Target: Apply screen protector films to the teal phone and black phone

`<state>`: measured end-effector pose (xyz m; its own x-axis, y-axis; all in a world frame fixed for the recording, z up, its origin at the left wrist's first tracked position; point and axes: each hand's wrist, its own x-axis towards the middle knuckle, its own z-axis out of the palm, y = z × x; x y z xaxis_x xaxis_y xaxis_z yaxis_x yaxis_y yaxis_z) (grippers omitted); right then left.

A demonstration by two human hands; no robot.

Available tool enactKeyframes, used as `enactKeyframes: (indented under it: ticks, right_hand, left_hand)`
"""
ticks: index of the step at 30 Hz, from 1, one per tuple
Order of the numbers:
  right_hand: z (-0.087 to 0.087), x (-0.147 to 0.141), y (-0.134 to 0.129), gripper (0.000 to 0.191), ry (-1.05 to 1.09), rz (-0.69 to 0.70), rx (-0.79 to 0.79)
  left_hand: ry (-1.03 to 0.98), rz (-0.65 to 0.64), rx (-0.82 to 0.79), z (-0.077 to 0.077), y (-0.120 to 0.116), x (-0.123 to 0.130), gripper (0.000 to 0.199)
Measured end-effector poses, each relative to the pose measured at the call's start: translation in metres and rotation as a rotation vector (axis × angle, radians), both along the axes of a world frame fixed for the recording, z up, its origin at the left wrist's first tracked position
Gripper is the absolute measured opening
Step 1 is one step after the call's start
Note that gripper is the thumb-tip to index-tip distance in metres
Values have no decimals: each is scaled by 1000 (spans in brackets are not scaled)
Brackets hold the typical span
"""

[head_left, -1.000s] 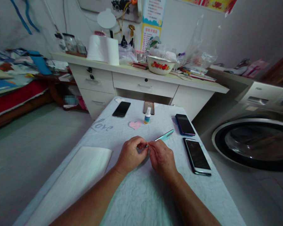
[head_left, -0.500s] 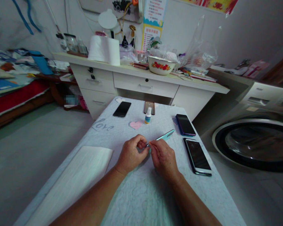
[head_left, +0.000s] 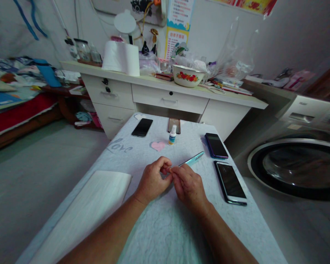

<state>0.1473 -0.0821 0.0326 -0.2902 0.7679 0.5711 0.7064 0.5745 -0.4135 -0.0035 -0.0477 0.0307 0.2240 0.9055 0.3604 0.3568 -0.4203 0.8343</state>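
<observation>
Over the middle of the table, a pale teal smartphone is tilted nearly edge-on, its far end pointing up and right. My left hand is closed, thumb and fingers pinching at the phone's near end. Against those fingertips, my right hand is closed on the same end, its fingers covering that part of the phone. Whether a small piece sits between the fingertips is hidden. Beyond my hands stands a small white spray bottle with a blue and yellow label.
A black phone lies at the far left, and a phone case behind the bottle. Along the right edge lie a dark phone and a white-framed phone. A whitish pad covers the left front. A washing machine stands right.
My right hand has shifted slightly left, closer against my left fingertips. The phone has turned a little, so less of its back shows.
</observation>
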Motion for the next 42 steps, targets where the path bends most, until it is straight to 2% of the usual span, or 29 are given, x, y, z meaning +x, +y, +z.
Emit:
enactKeyframes:
  ticks: [11, 20, 42]
  right_hand:
    - [0, 10, 6, 16, 42, -98, 18]
    - [-2, 15, 10, 14, 109, -140, 11]
    - [-5, 21, 14, 13, 179, -193, -13]
  left_hand:
    - [13, -3, 23, -3, -1, 1, 15]
    - [60, -20, 108, 0, -1, 1, 5]
    - [92, -56, 107, 0, 0, -1, 8]
